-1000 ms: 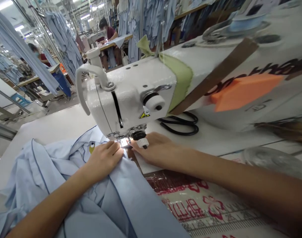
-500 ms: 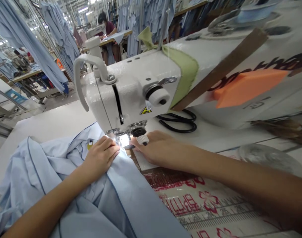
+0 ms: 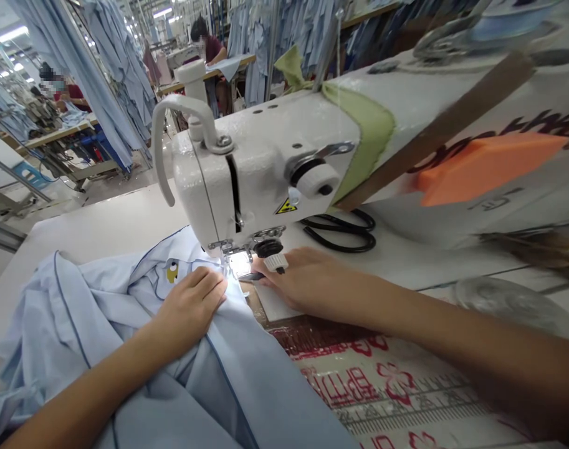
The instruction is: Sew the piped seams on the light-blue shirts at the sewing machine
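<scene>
A light blue garment [image 3: 284, 380] with dark piping lies under the needle area of a white sewing machine [image 3: 260, 143]. My left hand [image 3: 195, 299] is on the cloth just left of the lit presser foot, its fingers bent together and gripping the fabric. Beside that hand a small yellow motif [image 3: 172, 272] shows on the garment. My right hand [image 3: 307, 280] is right of the needle, behind a white knob, its fingers closed round a small dark pointed tool [image 3: 252, 276]. Its tip reaches the cloth edge; the rest is hidden in the hand.
An orange block [image 3: 490, 165] and a brown strip [image 3: 434, 134] are on the machine arm. A black cable loop [image 3: 344, 231] lies behind my right hand. Printed rulers [image 3: 406, 399] cover the table front. Co-workers sit at other tables beyond, among hanging blue garments.
The view has shifted slightly, so the machine appears further right and another co-worker shows at left. My left hand's fingers sit a little flatter on the cloth; the right hand stays by the needle.
</scene>
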`<state>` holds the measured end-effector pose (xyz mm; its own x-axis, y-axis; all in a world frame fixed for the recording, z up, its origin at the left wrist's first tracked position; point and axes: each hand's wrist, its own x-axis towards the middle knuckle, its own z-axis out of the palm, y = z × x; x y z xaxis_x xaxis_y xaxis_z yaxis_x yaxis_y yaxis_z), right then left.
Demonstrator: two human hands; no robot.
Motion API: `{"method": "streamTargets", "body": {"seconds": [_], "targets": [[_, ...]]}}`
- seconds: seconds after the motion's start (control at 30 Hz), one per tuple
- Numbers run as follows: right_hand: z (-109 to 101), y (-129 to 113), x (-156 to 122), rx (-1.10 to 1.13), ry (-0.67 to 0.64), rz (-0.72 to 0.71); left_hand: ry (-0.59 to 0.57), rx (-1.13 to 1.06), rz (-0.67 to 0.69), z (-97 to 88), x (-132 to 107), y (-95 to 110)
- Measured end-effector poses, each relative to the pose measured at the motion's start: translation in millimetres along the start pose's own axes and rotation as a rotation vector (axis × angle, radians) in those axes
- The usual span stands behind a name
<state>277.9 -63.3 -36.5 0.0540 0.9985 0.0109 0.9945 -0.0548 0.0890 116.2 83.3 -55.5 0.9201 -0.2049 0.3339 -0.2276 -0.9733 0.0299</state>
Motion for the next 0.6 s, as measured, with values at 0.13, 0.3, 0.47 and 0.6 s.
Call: {"method": "streamTargets", "body": {"seconds": [0.13,0.3,0.47,0.6], "targets": [[-2,-1,1,0.001,-0.049,0.022,0.0,-0.014,-0.004,0.4,0,0],[-18,-9,4,0.012,-0.162,0.019,0.017,-0.009,0.015,1.4,-2,0],[-20,-14,6,0.055,-0.117,0.01,0.038,-0.049,0.067,-1.1,-4,0],[-19,-16,8,0.136,-0.104,0.0,0.002,-0.006,0.045,-2.3,3,-1]]}}
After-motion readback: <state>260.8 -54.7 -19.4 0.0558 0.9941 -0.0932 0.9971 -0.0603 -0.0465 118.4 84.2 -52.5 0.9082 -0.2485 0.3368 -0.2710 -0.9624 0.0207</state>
